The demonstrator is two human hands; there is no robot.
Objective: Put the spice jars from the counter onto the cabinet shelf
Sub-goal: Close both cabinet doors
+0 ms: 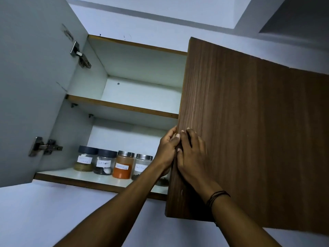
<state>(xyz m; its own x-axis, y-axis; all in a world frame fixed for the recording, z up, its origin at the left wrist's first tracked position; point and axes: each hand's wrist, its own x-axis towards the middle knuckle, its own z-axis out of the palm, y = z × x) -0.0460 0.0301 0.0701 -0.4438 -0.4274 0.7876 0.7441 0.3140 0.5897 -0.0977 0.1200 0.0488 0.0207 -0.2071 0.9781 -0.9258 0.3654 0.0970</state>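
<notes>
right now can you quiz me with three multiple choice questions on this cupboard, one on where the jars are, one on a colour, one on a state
1. The jars stand on which shelf?
A bottom
B middle
C top

2. The powder in the third jar from the left is
A green
B orange
C white

3. The left door is
A shut
B missing
C wide open

Answers:
1 A, they line the bottom shelf.
2 B, it is filled with orange.
3 C, its pale inner face and hinges show, while both hands hold the right door.
</notes>
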